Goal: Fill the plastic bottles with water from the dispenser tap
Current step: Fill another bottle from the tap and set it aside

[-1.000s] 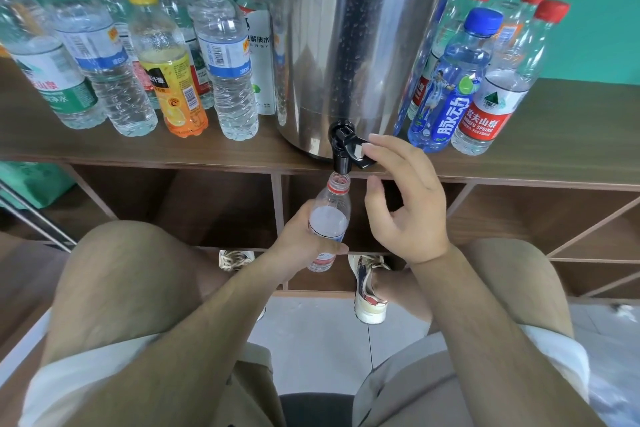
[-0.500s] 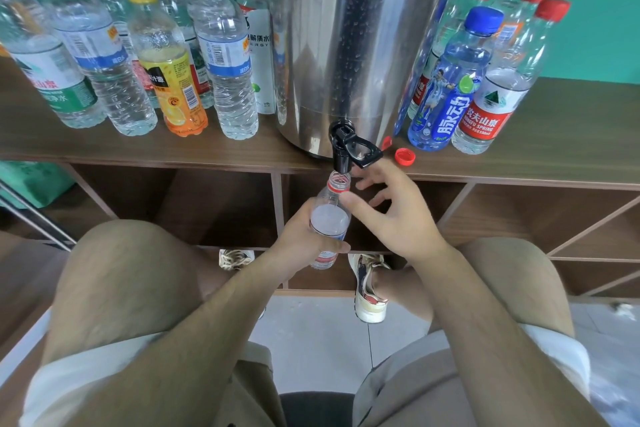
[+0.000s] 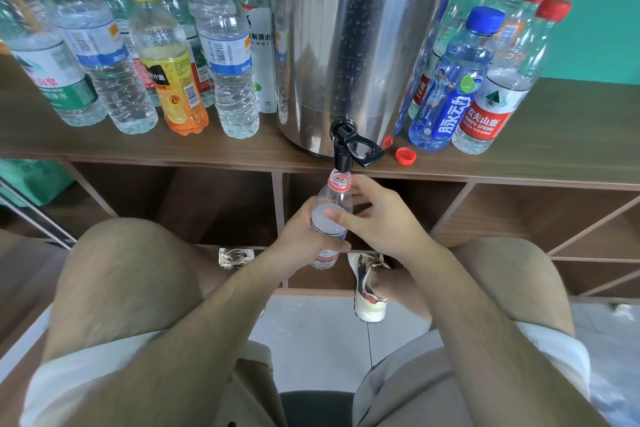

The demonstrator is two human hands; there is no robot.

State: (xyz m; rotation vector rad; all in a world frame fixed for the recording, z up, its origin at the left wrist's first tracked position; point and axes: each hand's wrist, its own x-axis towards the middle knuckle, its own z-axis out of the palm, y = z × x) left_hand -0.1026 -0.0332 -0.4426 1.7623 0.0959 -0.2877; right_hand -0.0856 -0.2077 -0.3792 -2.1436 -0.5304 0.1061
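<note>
Under the tap [image 3: 343,152], left hand [image 3: 301,239] and right hand [image 3: 388,222] grip the uncapped bottle [image 3: 334,196]; filling seems done, red cap [image 3: 405,155] next.

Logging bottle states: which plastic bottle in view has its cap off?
The small clear plastic bottle with the red neck ring, gripped under the black tap; on the shelf bottles, every visible top is capped.

place: indoor room; wooden cubby shelf [image 3: 104,152]; teal wall [image 3: 606,10]; tiled floor [image 3: 311,340]
</note>
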